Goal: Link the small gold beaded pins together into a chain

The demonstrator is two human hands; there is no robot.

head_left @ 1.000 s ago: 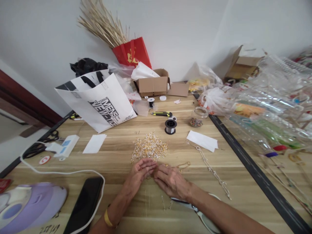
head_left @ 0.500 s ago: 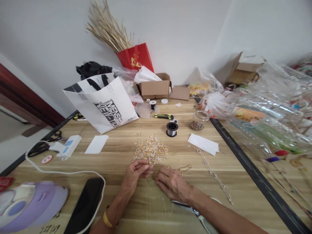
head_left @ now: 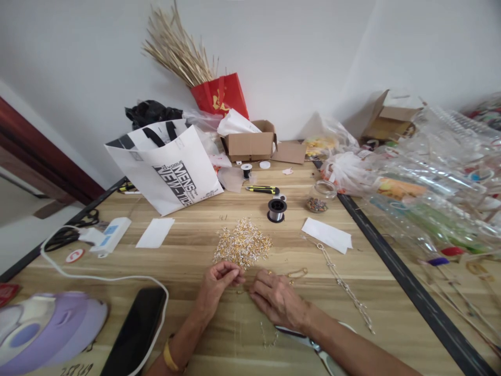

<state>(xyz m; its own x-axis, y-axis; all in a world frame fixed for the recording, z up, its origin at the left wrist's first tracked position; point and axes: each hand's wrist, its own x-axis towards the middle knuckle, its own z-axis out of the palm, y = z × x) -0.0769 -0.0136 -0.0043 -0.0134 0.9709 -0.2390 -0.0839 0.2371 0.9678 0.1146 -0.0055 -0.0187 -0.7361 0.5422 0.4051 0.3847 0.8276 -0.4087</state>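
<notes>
My left hand (head_left: 221, 282) is closed in a pinch at the near edge of a pile of small gold and silver beads (head_left: 243, 243). Whatever lies between its fingertips is too small to name. Just to the right, my right hand (head_left: 277, 297) rests low over the table with its fingers bent together, hiding anything in them. A gold safety pin (head_left: 298, 273) lies beyond its knuckles. Under the right forearm are partly covered scissors (head_left: 313, 344), with a short fine chain (head_left: 269, 342) beside them. A longer beaded chain (head_left: 344, 284) stretches out farther right.
Behind the beads stand a wire spool (head_left: 277, 210), a yellow-black utility knife (head_left: 262, 189) and a glass jar (head_left: 321, 197) of beads. White paper (head_left: 326, 235) lies at right. A phone (head_left: 135, 331) with a white cable and a purple device (head_left: 58, 334) occupy the left. Plastic bottles (head_left: 426, 209) crowd the right.
The view has tilted slightly, so the far things sit a little lower. Both hands keep nearly the same place and pose, with only slight finger movement.
</notes>
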